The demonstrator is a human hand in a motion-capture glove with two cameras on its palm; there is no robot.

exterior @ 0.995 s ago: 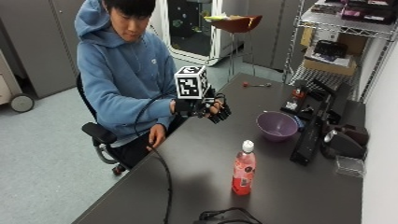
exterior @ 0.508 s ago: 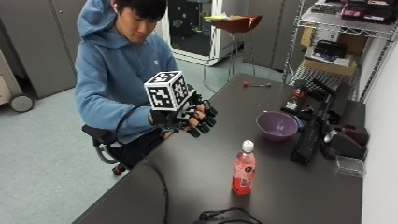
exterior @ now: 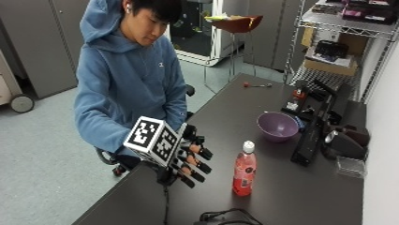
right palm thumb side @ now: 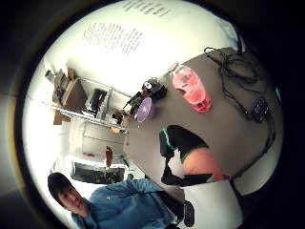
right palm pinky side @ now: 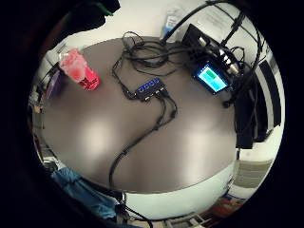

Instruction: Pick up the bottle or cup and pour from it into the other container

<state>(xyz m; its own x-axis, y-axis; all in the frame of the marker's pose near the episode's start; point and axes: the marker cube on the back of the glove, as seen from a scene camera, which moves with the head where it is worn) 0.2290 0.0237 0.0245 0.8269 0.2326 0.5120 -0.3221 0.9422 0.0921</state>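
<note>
In the outside view a red bottle (exterior: 244, 169) with a white cap stands upright on the dark table (exterior: 293, 192). A purple bowl (exterior: 277, 125) sits further back on the table, apart from the bottle. My gloved right hand (exterior: 190, 160) hovers over the table's left edge, a short way left of the bottle, with its fingers spread, nearly straight and holding nothing. The little finger side palm view shows the bottle (right palm pinky side: 78, 70) standing on the table at a distance. The thumb side palm view shows the bottle (right palm thumb side: 191, 89), the bowl (right palm thumb side: 145, 109) and one of my fingers (right palm thumb side: 183, 143).
Black devices (exterior: 312, 136) and a clear box (exterior: 350, 166) line the table's right side by the wire shelf (exterior: 330, 51). A cable hub (right palm pinky side: 151, 88) with looped cables and a lit screen (right palm pinky side: 212, 78) lie at the near end. A small red-tipped tool (exterior: 255, 85) lies at the far end.
My right hand has moved down and along the table's left edge toward the near end, now level with the bottle. Bottle and bowl have not moved.
</note>
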